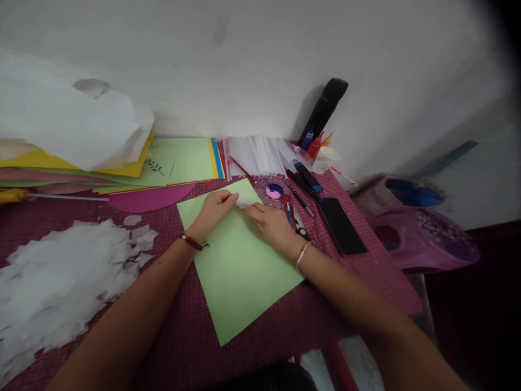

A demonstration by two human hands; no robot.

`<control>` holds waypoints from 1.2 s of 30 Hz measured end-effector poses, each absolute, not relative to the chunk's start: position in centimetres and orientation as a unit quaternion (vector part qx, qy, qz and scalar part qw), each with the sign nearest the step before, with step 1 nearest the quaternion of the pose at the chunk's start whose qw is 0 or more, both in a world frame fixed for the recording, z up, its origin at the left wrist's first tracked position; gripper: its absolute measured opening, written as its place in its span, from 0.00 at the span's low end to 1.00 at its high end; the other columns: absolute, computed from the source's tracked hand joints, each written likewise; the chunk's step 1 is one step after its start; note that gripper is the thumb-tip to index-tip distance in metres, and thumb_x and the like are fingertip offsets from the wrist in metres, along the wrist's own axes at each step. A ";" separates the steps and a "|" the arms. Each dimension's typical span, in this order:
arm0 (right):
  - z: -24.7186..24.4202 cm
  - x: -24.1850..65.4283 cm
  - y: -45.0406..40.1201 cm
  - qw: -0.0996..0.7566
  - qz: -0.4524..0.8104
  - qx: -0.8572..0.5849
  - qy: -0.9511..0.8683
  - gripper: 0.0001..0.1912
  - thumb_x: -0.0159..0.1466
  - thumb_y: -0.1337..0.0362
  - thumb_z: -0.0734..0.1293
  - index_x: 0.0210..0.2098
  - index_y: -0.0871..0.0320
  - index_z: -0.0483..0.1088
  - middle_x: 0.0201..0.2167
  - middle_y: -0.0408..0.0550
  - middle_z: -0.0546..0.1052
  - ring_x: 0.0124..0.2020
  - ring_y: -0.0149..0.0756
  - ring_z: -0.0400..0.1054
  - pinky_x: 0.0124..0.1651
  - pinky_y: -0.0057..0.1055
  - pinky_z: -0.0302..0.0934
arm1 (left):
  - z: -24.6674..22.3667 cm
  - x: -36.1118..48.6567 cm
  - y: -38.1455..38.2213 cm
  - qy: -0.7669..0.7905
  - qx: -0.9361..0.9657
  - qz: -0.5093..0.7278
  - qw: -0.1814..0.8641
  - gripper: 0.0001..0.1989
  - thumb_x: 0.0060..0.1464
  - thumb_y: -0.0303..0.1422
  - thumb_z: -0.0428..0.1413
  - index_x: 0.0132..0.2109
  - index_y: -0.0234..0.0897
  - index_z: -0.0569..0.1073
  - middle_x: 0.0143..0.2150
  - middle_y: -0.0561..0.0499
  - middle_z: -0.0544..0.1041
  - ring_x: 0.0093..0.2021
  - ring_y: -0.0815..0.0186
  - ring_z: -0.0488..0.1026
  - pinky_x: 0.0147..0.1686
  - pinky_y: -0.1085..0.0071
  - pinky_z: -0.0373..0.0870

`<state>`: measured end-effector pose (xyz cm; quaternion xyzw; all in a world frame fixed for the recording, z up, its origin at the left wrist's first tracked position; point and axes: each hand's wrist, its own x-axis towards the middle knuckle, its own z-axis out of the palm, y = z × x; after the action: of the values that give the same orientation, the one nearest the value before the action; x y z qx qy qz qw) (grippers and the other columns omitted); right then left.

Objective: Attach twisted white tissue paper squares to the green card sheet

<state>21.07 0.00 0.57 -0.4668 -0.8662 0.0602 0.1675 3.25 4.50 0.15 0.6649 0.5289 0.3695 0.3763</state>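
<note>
A light green sheet (240,271) lies at an angle on the red patterned table. Over its far part, my left hand (216,209) pinches one side of a small white paper piece (244,201). The fingers of my right hand (271,222) are closed on the piece's other side. Both hands are close together, with the white piece between the fingertips. A dark bracelet is on my left wrist and a light bangle on my right.
White paper scraps (69,277) heap at the left. Coloured sheets (187,157) lie behind. A paint palette (274,190), scissors (300,222), pen (301,198) and black phone (342,225) are at the right, with paint bottles (315,145) and a cup (328,157) farther back.
</note>
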 end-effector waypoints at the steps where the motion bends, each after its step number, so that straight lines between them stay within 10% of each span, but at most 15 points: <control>1: 0.6 21.1 0.0 0.175 0.069 -0.463 -0.866 0.14 0.67 0.69 0.57 0.46 0.57 0.72 0.41 0.51 0.77 0.38 0.37 0.71 0.38 0.30 0.59 | 0.1 3.2 4.5 0.527 0.667 0.369 0.376 0.18 0.54 0.41 0.51 0.22 0.37 0.61 0.19 0.57 0.58 0.22 0.71 0.54 0.23 0.72 0.48; 10: -0.3 22.3 1.8 0.544 0.487 -0.491 -0.475 0.09 0.61 0.57 0.61 0.33 0.56 0.66 0.23 0.42 0.74 0.19 0.30 0.67 0.24 0.27 0.62 | -0.6 3.5 4.9 0.539 0.656 0.373 0.373 0.17 0.53 0.40 0.51 0.22 0.36 0.62 0.19 0.57 0.59 0.22 0.72 0.54 0.23 0.73 0.48; 18: -0.8 22.2 2.0 0.437 0.578 -0.477 -0.497 0.09 0.54 0.56 0.68 0.28 0.56 0.71 0.22 0.46 0.75 0.24 0.33 0.69 0.30 0.31 0.66 | 3.0 -0.6 4.9 0.500 0.579 0.414 0.493 0.15 0.55 0.43 0.50 0.28 0.37 0.65 0.20 0.58 0.59 0.18 0.75 0.53 0.19 0.74 0.50; 27: -0.5 21.7 2.0 0.403 0.560 -0.486 -0.537 0.09 0.56 0.57 0.67 0.28 0.56 0.70 0.23 0.46 0.75 0.24 0.34 0.70 0.32 0.33 0.67 | 6.6 -17.1 2.1 0.631 0.751 0.077 0.180 0.08 0.49 0.34 0.52 0.27 0.35 0.72 0.22 0.53 0.71 0.23 0.71 0.63 0.25 0.73 0.54; 36: -0.5 21.6 1.9 0.399 0.553 -0.480 -0.552 0.08 0.56 0.58 0.66 0.28 0.57 0.69 0.23 0.45 0.75 0.24 0.33 0.69 0.31 0.30 0.66 | 4.3 -15.7 0.7 0.658 0.750 -0.075 -0.012 0.10 0.51 0.32 0.49 0.27 0.36 0.72 0.30 0.43 0.76 0.31 0.62 0.69 0.30 0.69 0.57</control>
<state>21.64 1.89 -0.45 -0.4802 -0.5521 0.5525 0.3991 -15.73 0.66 4.34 0.7495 0.6576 -0.0753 -0.0124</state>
